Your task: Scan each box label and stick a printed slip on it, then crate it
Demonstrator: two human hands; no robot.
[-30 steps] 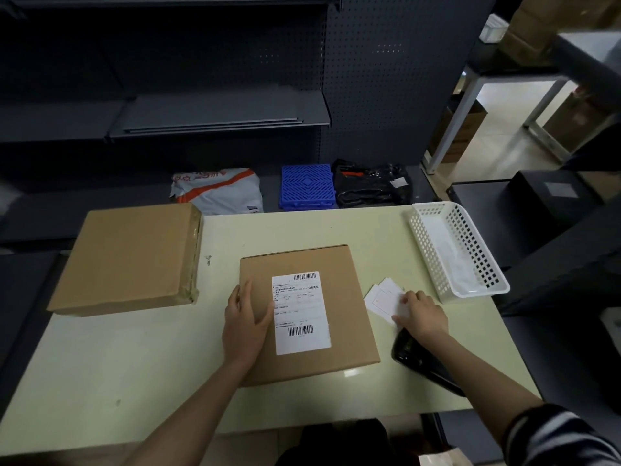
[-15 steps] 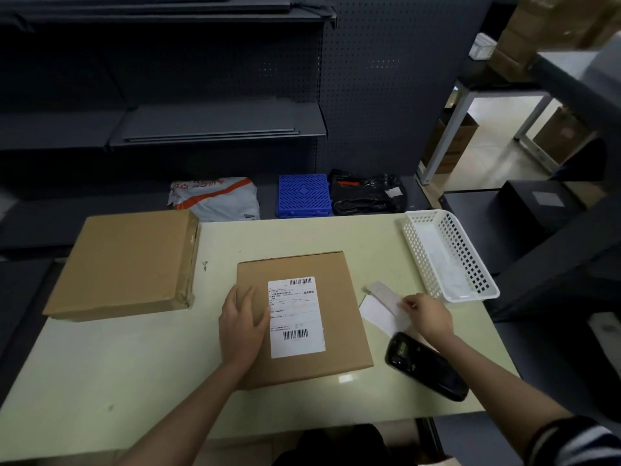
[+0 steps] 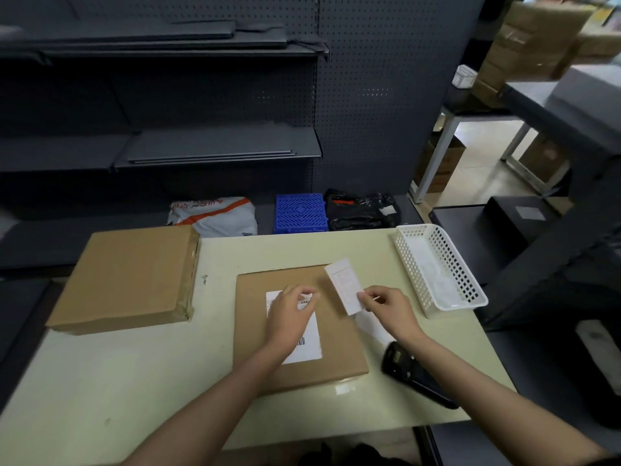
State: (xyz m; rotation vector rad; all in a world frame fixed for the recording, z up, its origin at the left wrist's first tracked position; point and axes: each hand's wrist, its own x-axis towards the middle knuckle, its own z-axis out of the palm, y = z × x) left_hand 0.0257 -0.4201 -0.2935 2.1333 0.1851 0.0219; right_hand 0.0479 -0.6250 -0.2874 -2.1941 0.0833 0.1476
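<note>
- We pinch a printed slip (image 3: 345,286) in our right hand (image 3: 389,307), raised over the 2 o'clock corner of the labelled box (image 3: 339,334).
- Our left hand (image 3: 290,317) hovers over the box's label (image 3: 309,348), fingers loosely curled, grasping nothing.
- The box lies mid-desk (image 3: 134,381); the scanner (image 3: 413,375) lies at its 4 o'clock, the white basket (image 3: 440,267) at 2 o'clock, a second box (image 3: 127,277) at 10 o'clock.

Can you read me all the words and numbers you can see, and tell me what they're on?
No text here can be read.
White label on the middle box: barcode and print, too blurred.
Slip in the right hand: faint print, too small.
White and orange bag: orange characters, blurred.
Scanner screen: unreadable.
</note>
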